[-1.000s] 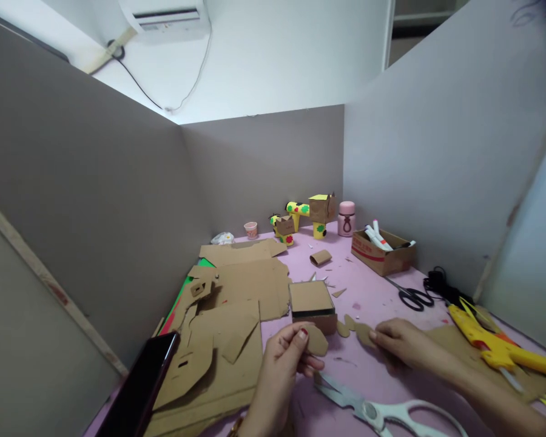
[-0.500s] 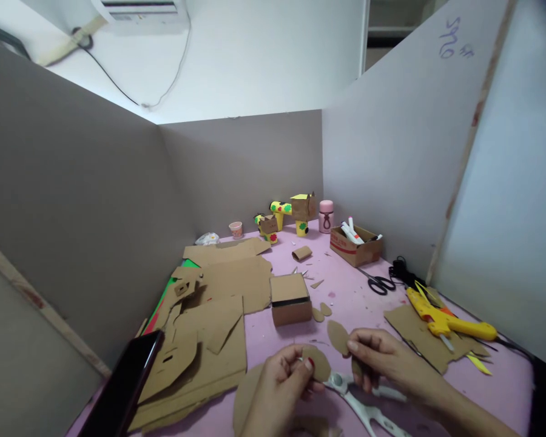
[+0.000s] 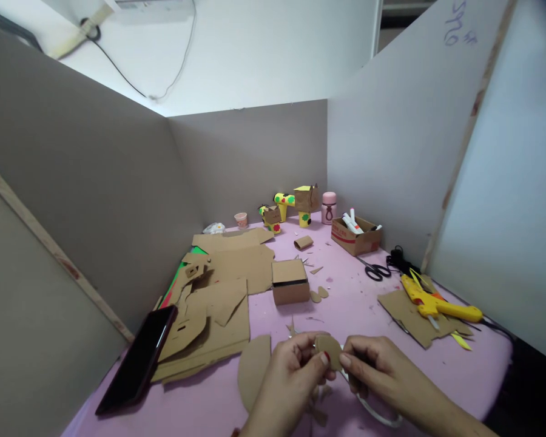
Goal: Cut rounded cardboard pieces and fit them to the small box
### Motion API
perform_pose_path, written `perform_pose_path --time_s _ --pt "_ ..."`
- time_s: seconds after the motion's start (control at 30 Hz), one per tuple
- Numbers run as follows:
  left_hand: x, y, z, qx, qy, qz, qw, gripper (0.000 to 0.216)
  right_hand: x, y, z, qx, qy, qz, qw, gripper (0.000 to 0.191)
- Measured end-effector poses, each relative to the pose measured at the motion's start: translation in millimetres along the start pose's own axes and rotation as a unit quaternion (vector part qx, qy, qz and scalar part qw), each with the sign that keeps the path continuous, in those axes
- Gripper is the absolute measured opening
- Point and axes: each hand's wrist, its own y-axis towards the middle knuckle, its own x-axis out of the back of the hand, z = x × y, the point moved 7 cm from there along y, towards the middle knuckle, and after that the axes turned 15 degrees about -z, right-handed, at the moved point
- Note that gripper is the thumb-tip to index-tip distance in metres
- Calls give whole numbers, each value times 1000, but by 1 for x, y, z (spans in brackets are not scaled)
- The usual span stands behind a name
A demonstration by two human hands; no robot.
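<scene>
My left hand (image 3: 303, 361) is closed, pinching a rounded cardboard piece (image 3: 328, 351) between thumb and fingers. My right hand (image 3: 368, 364) has its thumb and fingertips closed at the right edge of that same piece. Whether one layer or two lie together there cannot be made out. White-handled scissors (image 3: 378, 416) rest on the table under my hands, mostly hidden, the blades pointing away. A larger curved cardboard piece (image 3: 253, 370) lies left of my left wrist, and small scraps (image 3: 319, 415) sit below the hands.
Ahead stands a small cardboard box (image 3: 291, 292) beside two small cardboard ovals (image 3: 319, 295). Flattened cardboard (image 3: 232, 315) and a phone (image 3: 139, 358) occupy the left. To the right are a yellow glue gun (image 3: 441, 303), black-handled scissors (image 3: 377, 271) and a marker box (image 3: 355, 240).
My right hand has brought its cardboard oval leftward to the piece in my left hand; the hands are closer together. The view has shifted slightly, and the scissors are more covered.
</scene>
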Motion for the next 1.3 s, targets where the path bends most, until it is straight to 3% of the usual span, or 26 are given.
perform_pose_path --time_s 0.2,0.47,0.7,0.87,1.0,1.13,1.3 --pt "4 -10 2 -3 -29 0 1000 29 -6 -13 3 -18 76 2 997 30" --pt "1 -31 24 41 -195 62 978 45 -28 -42 -11 -103 216 16 971 41" --pt "4 -47 29 45 -245 29 968 46 -39 -58 -5 -113 235 8 965 42" --pt "1 -52 30 47 -260 57 963 44 -42 -64 0 -115 241 -5 964 43" --pt "5 -51 36 57 -273 -2 960 40 -35 -63 4 -69 178 -50 980 40" --pt "16 -53 36 25 -209 -89 974 20 -32 -63 11 4 67 -57 996 36" --pt "19 -59 29 50 -235 -124 963 22 -30 -66 13 30 76 -45 996 27"
